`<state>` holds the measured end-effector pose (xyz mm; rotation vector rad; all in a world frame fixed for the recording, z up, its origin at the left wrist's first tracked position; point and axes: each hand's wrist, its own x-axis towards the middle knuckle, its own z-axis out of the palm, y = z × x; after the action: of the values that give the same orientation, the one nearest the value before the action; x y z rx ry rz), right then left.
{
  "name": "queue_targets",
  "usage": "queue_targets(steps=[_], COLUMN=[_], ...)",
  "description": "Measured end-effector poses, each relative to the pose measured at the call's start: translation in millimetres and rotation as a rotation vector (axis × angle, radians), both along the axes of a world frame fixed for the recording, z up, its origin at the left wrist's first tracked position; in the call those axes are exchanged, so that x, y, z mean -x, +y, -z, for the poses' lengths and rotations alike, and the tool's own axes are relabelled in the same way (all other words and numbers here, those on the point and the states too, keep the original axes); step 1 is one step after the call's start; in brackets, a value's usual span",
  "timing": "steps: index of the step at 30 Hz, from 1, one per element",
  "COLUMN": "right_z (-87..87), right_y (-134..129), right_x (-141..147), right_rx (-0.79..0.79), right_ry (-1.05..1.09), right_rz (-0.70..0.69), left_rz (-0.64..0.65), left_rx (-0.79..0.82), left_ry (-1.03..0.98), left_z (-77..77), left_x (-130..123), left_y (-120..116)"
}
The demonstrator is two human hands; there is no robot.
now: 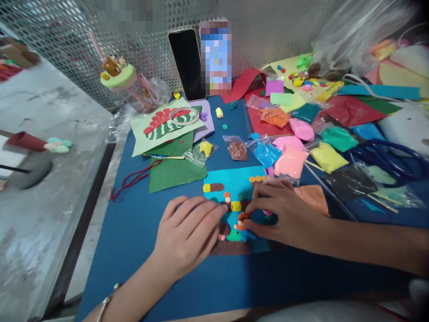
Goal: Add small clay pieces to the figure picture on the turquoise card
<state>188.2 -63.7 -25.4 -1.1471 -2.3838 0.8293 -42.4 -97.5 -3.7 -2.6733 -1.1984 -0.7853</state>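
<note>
head view: right hand (284,214) pinches clay figure (243,216); loosely spread left hand (187,237) overlaps picture's (228,177) left edge, worktop (208,286) before it.

- Bare table (130,243) lies left of the left hand (191,232)
- Bags (291,162) crowd the way beyond the right hand (283,212)
- Phones (187,65) stand across the back
</note>
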Motion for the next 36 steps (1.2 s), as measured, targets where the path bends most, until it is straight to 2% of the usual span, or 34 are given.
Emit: queue_targets(steps=[7, 14, 22, 27, 36], right_z=[0.0, 3.5, -1.0, -5.7, -2.9], right_y=[-2, -2, 3, 7, 7], right_x=[3, 3, 0, -3, -6], right_rx=[-0.042, -0.072, -0.003, 0.071, 0.029], right_ry=[0.026, -0.019, -0.031, -0.038, -0.059], right_rz=[0.030, 0.019, 0.010, -0.008, -0.018], left_rz=[0.106, 0.215, 0.118, 0.128, 0.131], left_rx=[0.000, 0.088, 0.140, 0.142, 0.110], left_ry=[-0.032, 0.006, 0.017, 0.036, 0.005], left_z=[-3.6, 3.8, 13.2, 15.5, 16.7], left_x=[-7, -12, -15, -16, -22], left_y=[-6, -13, -20, -20, -23])
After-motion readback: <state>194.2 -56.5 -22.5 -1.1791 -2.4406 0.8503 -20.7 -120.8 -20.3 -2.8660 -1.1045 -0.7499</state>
